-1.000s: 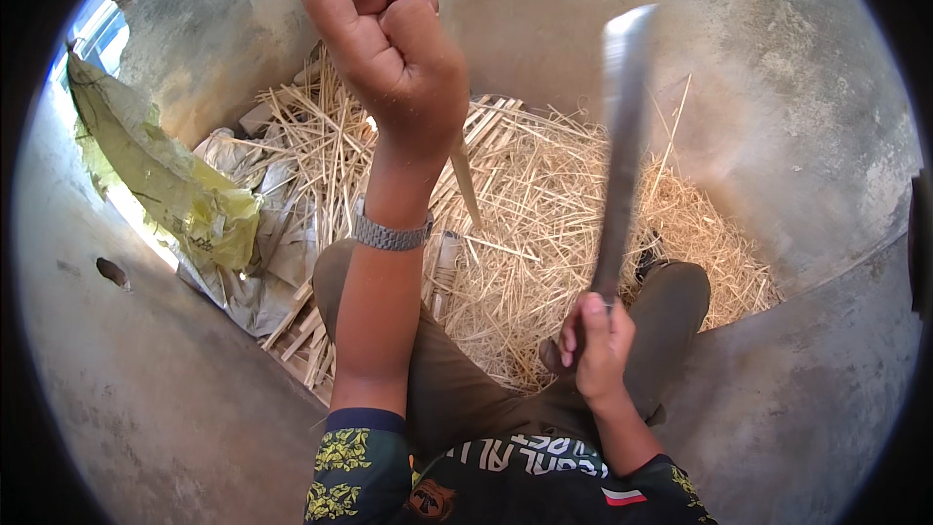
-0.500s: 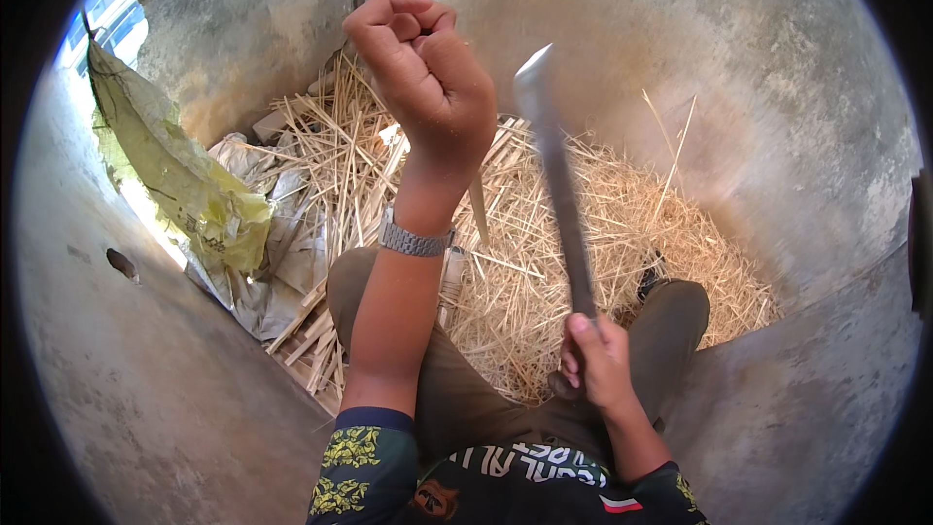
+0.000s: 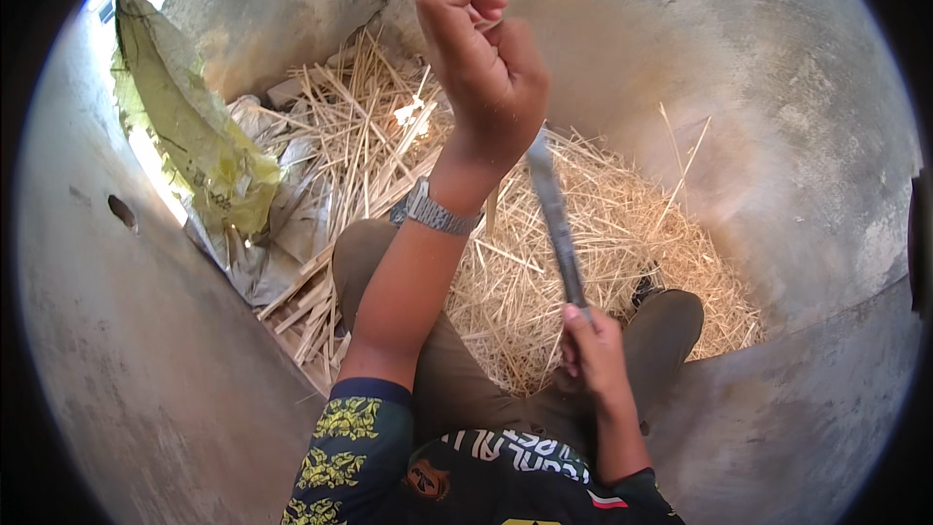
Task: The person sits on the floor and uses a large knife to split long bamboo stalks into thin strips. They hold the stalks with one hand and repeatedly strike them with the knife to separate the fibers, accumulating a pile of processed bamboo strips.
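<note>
My left hand [image 3: 486, 73], with a metal-band watch [image 3: 439, 211] at its wrist, is raised high and curled closed. It appears to grip a pale wooden strip [image 3: 491, 214]; most of that strip is hidden behind the hand and wrist, with its lower end showing beside the watch. Lower on the right, my right hand [image 3: 595, 350] is closed round the handle of a long machete [image 3: 556, 219]. The blade points up and away, its tip close beside my left wrist.
Thin shavings [image 3: 603, 233] and split wooden strips [image 3: 350, 126] cover the floor between and beyond my bent knees. Grey concrete walls [image 3: 758, 136] curve around me. A yellowish torn sack [image 3: 199, 141] hangs by a bright opening at left. A hole [image 3: 121, 212] pierces the left wall.
My left hand has shifted right and slightly up. The machete's tip has come down and lies nearer my left wrist, while my right hand stays almost in place. The view has moved slightly.
</note>
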